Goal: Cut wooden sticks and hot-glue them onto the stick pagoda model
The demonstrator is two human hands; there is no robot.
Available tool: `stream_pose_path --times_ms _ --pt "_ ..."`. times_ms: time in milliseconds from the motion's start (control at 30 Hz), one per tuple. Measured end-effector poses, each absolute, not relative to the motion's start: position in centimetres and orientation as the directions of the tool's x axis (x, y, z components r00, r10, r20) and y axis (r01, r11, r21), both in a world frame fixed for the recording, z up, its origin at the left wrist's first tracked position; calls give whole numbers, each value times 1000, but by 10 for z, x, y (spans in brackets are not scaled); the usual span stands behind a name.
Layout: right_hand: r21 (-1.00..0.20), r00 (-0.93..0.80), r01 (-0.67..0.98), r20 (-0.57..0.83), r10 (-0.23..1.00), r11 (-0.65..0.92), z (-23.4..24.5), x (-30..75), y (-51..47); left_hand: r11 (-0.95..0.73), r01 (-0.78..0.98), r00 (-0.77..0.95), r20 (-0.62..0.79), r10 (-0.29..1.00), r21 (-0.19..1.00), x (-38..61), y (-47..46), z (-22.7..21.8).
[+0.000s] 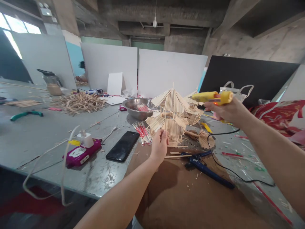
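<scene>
A small house model built of thin wooden sticks stands on a brown cardboard sheet on the table. My left hand is closed in a pinch against the model's lower front panel. My right hand is raised to the right of the model and grips a yellow hot glue gun, whose nozzle points left at the roof. The gun's black cord trails down across the table.
A steel bowl sits behind the model, with red-and-white sticks beside it. A black phone, a purple power strip, blue pliers, green pliers and a heap of sticks lie around. White boards stand behind.
</scene>
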State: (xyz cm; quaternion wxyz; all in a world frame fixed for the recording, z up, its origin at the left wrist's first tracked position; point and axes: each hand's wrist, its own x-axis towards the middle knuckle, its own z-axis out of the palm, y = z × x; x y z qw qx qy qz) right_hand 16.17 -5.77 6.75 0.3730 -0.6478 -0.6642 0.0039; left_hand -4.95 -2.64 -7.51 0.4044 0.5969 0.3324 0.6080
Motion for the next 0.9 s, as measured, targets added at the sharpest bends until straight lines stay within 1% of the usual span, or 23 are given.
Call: stream_pose_path --times_ms 33,233,400,733,900 --pt "-488 142 864 474 869 124 73 146 -56 -446 -101 32 451 892 889 -50 -25 -75" --pt "-396 77 910 448 890 121 86 90 -40 -445 -80 15 448 894 892 -52 -24 -75" --pt "-407 49 900 449 892 156 84 85 -24 -445 -94 7 448 894 890 -52 -24 -73" --pt "-383 42 914 415 909 133 83 83 -18 -448 -91 19 451 892 889 -54 -26 -73" --pt "-369 50 920 435 899 127 84 82 -18 -455 -66 16 457 889 888 -54 -26 -72"
